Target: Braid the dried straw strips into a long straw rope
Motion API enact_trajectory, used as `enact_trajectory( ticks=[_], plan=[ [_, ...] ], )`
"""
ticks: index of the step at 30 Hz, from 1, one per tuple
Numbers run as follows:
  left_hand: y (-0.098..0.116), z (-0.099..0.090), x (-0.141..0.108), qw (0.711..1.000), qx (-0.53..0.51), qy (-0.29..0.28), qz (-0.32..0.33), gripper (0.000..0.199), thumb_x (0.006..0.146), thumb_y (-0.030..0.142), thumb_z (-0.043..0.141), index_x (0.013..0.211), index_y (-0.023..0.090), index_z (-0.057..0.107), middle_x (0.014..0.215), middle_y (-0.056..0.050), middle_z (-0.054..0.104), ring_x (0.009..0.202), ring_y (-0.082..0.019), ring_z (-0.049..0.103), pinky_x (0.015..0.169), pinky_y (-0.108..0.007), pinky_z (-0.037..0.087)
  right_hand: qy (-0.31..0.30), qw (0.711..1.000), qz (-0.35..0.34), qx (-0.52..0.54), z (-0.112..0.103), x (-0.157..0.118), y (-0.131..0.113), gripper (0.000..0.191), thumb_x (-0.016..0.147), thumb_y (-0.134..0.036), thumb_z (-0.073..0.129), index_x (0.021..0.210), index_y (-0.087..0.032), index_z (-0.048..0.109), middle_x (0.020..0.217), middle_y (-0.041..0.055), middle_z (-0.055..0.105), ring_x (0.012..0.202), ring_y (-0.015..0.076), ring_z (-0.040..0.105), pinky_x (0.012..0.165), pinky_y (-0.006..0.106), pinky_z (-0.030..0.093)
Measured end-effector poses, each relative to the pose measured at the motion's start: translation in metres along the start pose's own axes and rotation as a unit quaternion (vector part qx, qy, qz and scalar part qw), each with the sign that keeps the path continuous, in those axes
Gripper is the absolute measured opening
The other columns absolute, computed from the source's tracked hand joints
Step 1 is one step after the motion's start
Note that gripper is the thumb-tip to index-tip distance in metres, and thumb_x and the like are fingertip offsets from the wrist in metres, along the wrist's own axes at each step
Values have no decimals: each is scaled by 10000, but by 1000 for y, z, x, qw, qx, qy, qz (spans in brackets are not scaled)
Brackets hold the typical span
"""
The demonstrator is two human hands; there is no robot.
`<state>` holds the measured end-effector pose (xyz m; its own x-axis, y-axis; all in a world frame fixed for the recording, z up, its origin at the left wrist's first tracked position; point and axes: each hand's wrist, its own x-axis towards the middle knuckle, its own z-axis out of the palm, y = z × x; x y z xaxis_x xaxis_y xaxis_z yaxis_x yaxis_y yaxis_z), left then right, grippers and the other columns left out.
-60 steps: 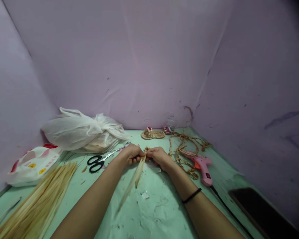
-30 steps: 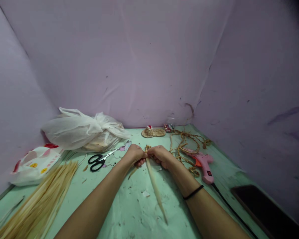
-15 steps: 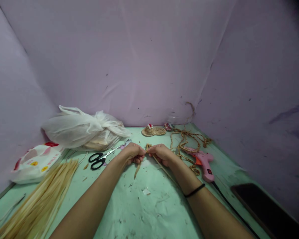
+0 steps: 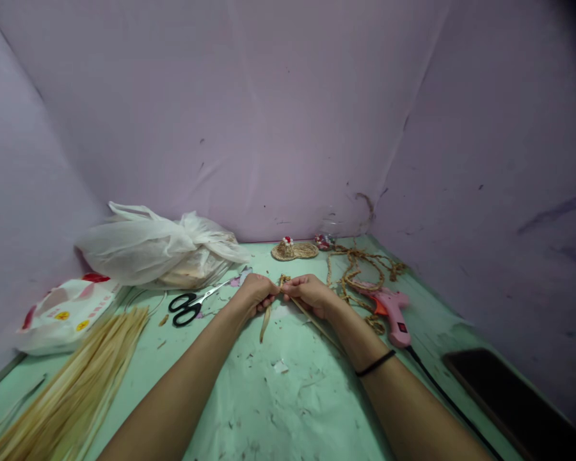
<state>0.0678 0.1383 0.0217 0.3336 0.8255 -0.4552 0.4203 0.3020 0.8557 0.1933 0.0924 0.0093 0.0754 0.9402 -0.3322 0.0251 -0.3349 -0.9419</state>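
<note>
The green bench (image 4: 249,403) is spreading out. I'm pinching straw strands (image 4: 265,323) with left hand (image 4: 258,293) and right hand (image 4: 310,294), fingers (image 4: 271,290) closed.

Scissors (image 4: 200,303) lie on that green table (image 4: 269,410), dry strands (image 4: 84,371) left of them, a pink glue gun (image 4: 396,320) well right.

On my left I see black-handled scissors (image 4: 200,304) near a knotted white plastic bag (image 4: 158,250); on my right, a pink hot-glue gun (image 4: 396,317) and a dark smartphone (image 4: 513,403) lie apart
</note>
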Motion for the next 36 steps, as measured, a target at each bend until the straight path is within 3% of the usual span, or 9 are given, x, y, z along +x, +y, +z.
enact_trajectory(
  ticks=[3, 9, 21, 27, 31, 36],
  plan=[
    [-1, -2, 1, 1000, 0, -12, 1, 57, 580, 124, 522, 539, 129, 483, 374, 38, 405, 289, -48, 290, 318, -191, 154, -5, 1000, -3, -12, -1, 0, 0, 140, 668, -153, 545, 534, -112, 535, 316, -65, 387, 287, 25, 208, 336, 203, 107],
    [-4, -10, 7, 994, -45, -103, 8, 11, 556, 118, 512, 564, 116, 504, 427, 25, 450, 326, -43, 337, 325, -169, 191, -17, 999, -12, -41, -4, 2, -1, 75, 628, -128, 548, 554, -114, 541, 359, -58, 435, 296, 28, 236, 335, 203, 107],
    [3, 4, -3, 999, 49, 15, -8, 155, 517, 126, 485, 415, 166, 376, 259, 55, 259, 254, -52, 220, 312, -195, 120, 6, 996, -24, -80, -2, 3, 1, 50, 563, -81, 526, 578, -122, 551, 441, -39, 528, 343, 35, 305, 341, 175, 181],
    [0, 1, 0, 999, 7, -36, 12, 122, 505, 133, 516, 439, 151, 415, 321, 45, 346, 276, -45, 251, 315, -191, 118, 39, 988, -52, -138, -2, 7, 4, 62, 530, -77, 533, 566, -121, 558, 442, -38, 509, 411, 58, 395, 413, 168, 295],
    [2, 4, -1, 999, 36, -6, 9, 190, 525, 141, 522, 401, 162, 380, 262, 56, 266, 252, -47, 208, 318, -202, 104, 74, 962, -74, -252, -2, 6, 3, 103, 536, -135, 565, 618, -119, 626, 494, -15, 554, 457, 74, 442, 430, 171, 294],
    [5, 12, -3, 999, 21, 41, 18, 194, 517, 86, 509, 402, 156, 368, 287, 54, 296, 268, -39, 222, 326, -204, 106, 151, 899, -105, -399, 1, -6, -10, 129, 569, -186, 577, 626, -153, 688, 506, 31, 591, 498, 109, 490, 456, 203, 286]
  ],
)
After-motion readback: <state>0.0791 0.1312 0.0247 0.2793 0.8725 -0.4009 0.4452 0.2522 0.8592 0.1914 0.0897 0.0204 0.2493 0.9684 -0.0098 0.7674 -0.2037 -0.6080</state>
